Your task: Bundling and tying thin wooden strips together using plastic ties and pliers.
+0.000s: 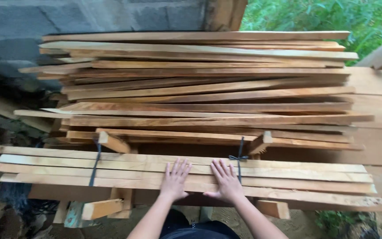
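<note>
Both hands lie flat, palms down, on a tied bundle of wooden slats (288, 175) along the near edge of the workbench (376, 146). The left hand (174, 179) and right hand (226, 180) rest side by side, fingers spread, just left of a dark strap (239, 161). A loose stack of planks (208, 84) sits behind the bundle.

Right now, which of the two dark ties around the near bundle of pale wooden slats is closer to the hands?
The dark tie on the right, knotted just beside the right hand. The other dark tie sits far off, beyond the left hand.
</note>
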